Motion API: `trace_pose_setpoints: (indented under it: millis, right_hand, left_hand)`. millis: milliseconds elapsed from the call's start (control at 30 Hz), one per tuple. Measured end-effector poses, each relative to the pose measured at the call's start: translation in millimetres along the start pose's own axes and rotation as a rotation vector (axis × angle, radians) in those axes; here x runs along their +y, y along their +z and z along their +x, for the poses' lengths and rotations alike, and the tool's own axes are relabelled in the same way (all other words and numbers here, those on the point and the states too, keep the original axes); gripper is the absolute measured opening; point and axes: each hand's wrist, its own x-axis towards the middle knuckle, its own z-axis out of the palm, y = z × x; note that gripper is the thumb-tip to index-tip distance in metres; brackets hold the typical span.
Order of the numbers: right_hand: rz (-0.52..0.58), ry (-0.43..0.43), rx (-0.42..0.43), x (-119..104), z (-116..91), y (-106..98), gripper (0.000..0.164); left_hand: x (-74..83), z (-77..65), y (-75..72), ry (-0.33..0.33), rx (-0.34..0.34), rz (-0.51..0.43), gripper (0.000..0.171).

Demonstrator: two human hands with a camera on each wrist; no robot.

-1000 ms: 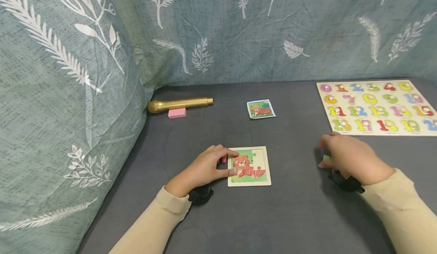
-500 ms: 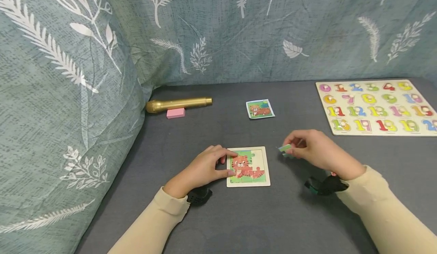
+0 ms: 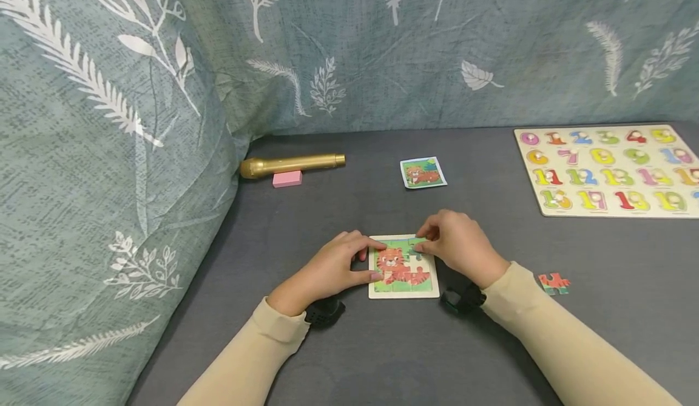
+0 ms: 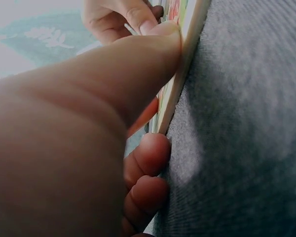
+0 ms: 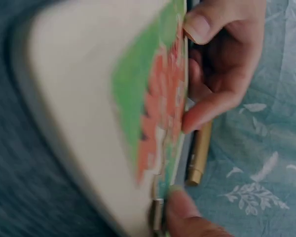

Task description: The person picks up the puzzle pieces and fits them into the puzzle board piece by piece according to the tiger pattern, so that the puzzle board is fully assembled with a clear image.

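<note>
A wooden jigsaw tray [image 3: 435, 278] with a partly filled tiger picture lies flat on the dark cloth. My left hand [image 3: 330, 266] rests at its left side, thumb and forefinger pressing on the left border and pieces. In the left wrist view, the other fingertips [image 4: 153, 153] lie curled beside the tray's edge. At the upper right corner of the tray, my right hand [image 3: 463, 247] pinches a green puzzle piece [image 3: 417, 254], seen edge-on and partly hidden by the fingers. A bare gap shows below that piece. One loose red and green puzzle piece [image 3: 554, 283] lies beyond the right forearm.
A tiger picture card [image 3: 423, 173] lies behind the tray. At the back left are a gold microphone [image 3: 295, 163] and a pink block [image 3: 287, 179]. A number puzzle board [image 3: 611, 172] lies at the back right, before a leaf-patterned curtain [image 3: 382, 60].
My right hand has come leftward from the right of the table to the tray with the puzzle piece, uncovering the loose one. The left hand stays at the tray.
</note>
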Motion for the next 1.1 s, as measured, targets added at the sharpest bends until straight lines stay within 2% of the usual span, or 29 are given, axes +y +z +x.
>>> trace_pose_setpoints:
  millis: [133,300,500,600,767,933,1100]
  right_hand:
    - [-0.067,-0.013,0.03,-2,-4,1,0.013]
    - [-0.205,-0.034,0.063,-9,-9,3,0.012]
    - [-0.447,-0.243,0.131,-9,-23,8,0.019]
    - [-0.526,-0.267,0.139,-11,-27,10,0.024]
    - [-0.526,-0.263,0.076,-14,-24,9,0.022]
    - [-0.465,-0.289,-0.006,-5,-28,3,0.031]
    - [-0.501,-0.36,-0.007,4,-36,-3,0.037]
  left_hand:
    - [0.7,0.9,-0.3,-0.002,0.001,-0.007,0.046]
    - [0.5,0.8,0.2,0.008,0.005,-0.009,0.047]
    - [-0.4,-0.9,0.2,-0.003,0.002,-0.008,0.047]
    - [-1.3,-1.8,-0.6,-0.001,0.008,-0.003,0.046]
    - [-1.4,-2.2,-0.6,0.004,0.013,-0.006,0.046]
    - [-0.4,-2.2,-0.2,0.008,0.012,0.001,0.046]
    - [1.4,-0.7,-0.9,0.024,0.018,0.008,0.046]
